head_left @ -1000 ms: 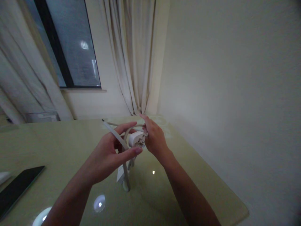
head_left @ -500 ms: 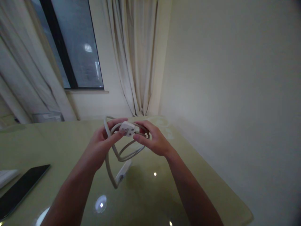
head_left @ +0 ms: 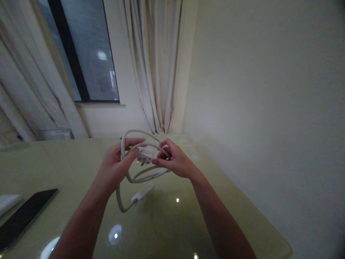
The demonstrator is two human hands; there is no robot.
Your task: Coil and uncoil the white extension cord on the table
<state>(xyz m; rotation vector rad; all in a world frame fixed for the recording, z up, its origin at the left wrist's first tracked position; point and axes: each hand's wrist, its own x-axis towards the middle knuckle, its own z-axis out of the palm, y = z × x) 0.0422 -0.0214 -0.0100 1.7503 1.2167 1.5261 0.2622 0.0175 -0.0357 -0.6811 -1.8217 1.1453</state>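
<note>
Above the table hangs a loosely coiled white power cord (head_left: 147, 177), held between my two hands. My left hand (head_left: 115, 160) is closed on the coil's left side, its thumb by the white plug (head_left: 145, 156). Metal prongs on that plug point down and toward me. On the right of the coil, my right hand (head_left: 176, 160) pinches the cord, with its thumb and fingertips beside the plug. The cord's other end drops below my left hand to a long white connector (head_left: 142, 193) over the tabletop.
The glossy greenish table (head_left: 215, 201) meets a plain wall (head_left: 256, 108) on the right. A dark tablet or phone (head_left: 25, 217) lies at the left, beside a white object (head_left: 9, 203). Behind the table are curtains (head_left: 153, 64) and a window (head_left: 88, 54).
The plug has turned so that its prongs face downward, and it sits slightly lower. Cord loops have spread wider and higher between my hands. The hanging connector has swung a little.
</note>
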